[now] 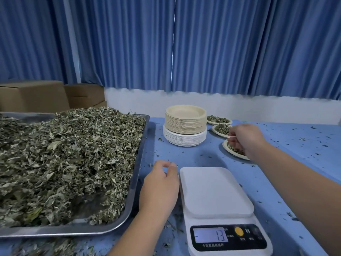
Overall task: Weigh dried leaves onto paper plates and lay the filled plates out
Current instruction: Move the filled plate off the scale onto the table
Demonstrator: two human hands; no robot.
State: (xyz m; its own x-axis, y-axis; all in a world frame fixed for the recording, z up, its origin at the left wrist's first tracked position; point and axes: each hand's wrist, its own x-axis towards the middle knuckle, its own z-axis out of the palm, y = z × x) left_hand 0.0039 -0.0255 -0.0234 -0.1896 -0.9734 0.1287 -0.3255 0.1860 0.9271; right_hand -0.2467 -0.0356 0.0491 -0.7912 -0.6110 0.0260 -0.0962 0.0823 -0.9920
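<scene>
A metal tray (137,182) heaped with dried leaves (64,159) fills the left. A white scale (215,196) stands at the front centre, its platform bare and its display reading 13. My left hand (159,189) rests with loosely curled fingers between the tray and the scale, holding nothing. My right hand (245,139) reaches to the right over a filled paper plate (226,146) and pinches its rim. Behind it lie two more filled plates (215,129) (218,119). A stack of unused paper plates (185,126) stands at the back centre.
The blue table top (287,163) is sprinkled with leaf crumbs. Cardboard boxes (46,97) stand behind the tray at the back left. Blue curtains (221,43) and a white wall close off the far side.
</scene>
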